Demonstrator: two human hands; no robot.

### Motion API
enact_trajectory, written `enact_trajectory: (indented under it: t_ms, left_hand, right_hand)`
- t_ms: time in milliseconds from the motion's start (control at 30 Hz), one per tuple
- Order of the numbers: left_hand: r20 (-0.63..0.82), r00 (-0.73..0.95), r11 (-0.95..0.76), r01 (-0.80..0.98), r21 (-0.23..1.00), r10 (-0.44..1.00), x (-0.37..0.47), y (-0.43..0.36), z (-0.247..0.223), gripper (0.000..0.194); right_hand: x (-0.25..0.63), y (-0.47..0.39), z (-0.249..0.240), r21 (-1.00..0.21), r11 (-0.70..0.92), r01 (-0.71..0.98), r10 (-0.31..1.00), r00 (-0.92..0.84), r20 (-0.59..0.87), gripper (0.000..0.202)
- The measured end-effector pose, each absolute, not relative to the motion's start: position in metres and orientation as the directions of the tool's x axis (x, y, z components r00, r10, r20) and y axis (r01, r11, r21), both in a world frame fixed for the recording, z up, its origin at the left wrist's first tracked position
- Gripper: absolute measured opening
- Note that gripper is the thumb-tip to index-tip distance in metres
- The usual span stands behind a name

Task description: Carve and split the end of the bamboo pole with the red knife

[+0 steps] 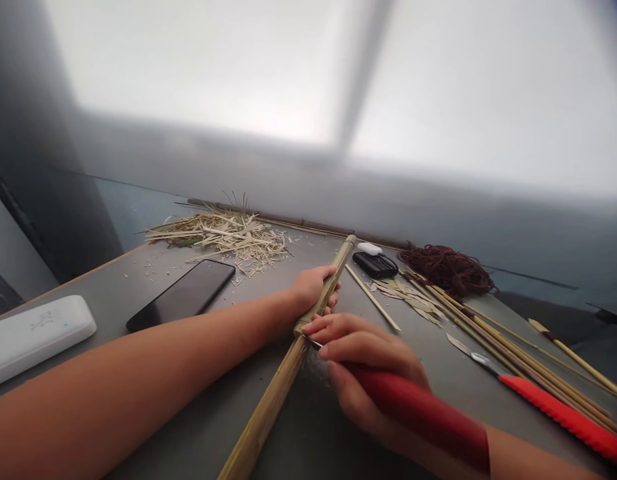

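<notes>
A long bamboo pole (274,408) slants from the bottom edge toward the middle of the table. My left hand (313,290) is wrapped round its upper part. Just below, my right hand (373,353) grips a knife with a thick red handle (428,417). Its short metal blade (313,343) touches the bamboo at a joint, where the pole's surface changes; most of the blade is hidden by my fingers. My right fingertips rest against the bamboo close to the joint.
A pile of shavings (238,233) lies behind a black phone (183,293). At left is a white device (43,333). On the right are a red-handled cutter (558,410), thin sticks (508,347), a black power bank (375,265), pale leaf-like slips (413,299) and brown cord (448,267).
</notes>
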State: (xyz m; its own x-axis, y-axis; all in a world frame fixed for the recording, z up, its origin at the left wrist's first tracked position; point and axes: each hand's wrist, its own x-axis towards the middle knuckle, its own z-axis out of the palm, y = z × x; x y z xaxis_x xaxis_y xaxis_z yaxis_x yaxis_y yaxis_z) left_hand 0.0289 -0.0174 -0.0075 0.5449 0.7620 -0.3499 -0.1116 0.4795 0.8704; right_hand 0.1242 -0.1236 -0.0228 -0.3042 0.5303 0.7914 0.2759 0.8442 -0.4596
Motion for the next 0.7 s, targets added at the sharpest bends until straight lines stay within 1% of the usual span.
enact_trajectory:
  t_ms: [100,200,300,400,500,567,633,700]
  left_hand:
    - [-0.380,0.562,0.507,-0.081,0.858,0.735,0.028,-0.021,-0.004,0.038]
    - [-0.374,0.564,0.498,-0.078,0.864,0.737,0.028,-0.022,-0.004,0.037]
    - [-0.359,0.567,0.490,-0.090,0.867,0.741,0.028,-0.021,-0.006,0.037]
    - [-0.357,0.568,0.487,-0.089,0.869,0.741,0.029,-0.020,-0.007,0.037]
    - [-0.363,0.558,0.481,-0.075,0.873,0.746,0.029,-0.022,-0.006,0.037]
    - [-0.367,0.552,0.479,-0.068,0.875,0.748,0.029,-0.022,-0.005,0.037]
    - [-0.369,0.551,0.479,-0.064,0.875,0.748,0.029,-0.022,-0.005,0.037]
    - [-0.364,0.550,0.475,-0.068,0.877,0.751,0.029,-0.022,-0.005,0.038]
  right_hand:
    - [0.126,-0.123,-0.022,-0.236,0.921,0.311,0.357,-0.425,0.832,0.032]
    - [0.128,-0.122,-0.024,-0.120,0.936,0.330,0.277,-0.484,0.830,0.035]
    - [0.131,-0.122,-0.026,-0.093,0.929,0.358,0.280,-0.519,0.808,0.035]
    - [0.136,-0.123,-0.028,-0.047,0.924,0.379,0.282,-0.593,0.754,0.030]
    - [0.141,-0.124,-0.027,0.013,0.931,0.364,0.249,-0.662,0.707,0.020]
    - [0.141,-0.125,-0.026,0.030,0.936,0.350,0.235,-0.687,0.687,0.018]
    - [0.138,-0.126,-0.027,0.003,0.939,0.344,0.239,-0.658,0.714,0.021]
    - [0.133,-0.126,-0.027,-0.111,0.933,0.343,0.298,-0.560,0.773,0.026]
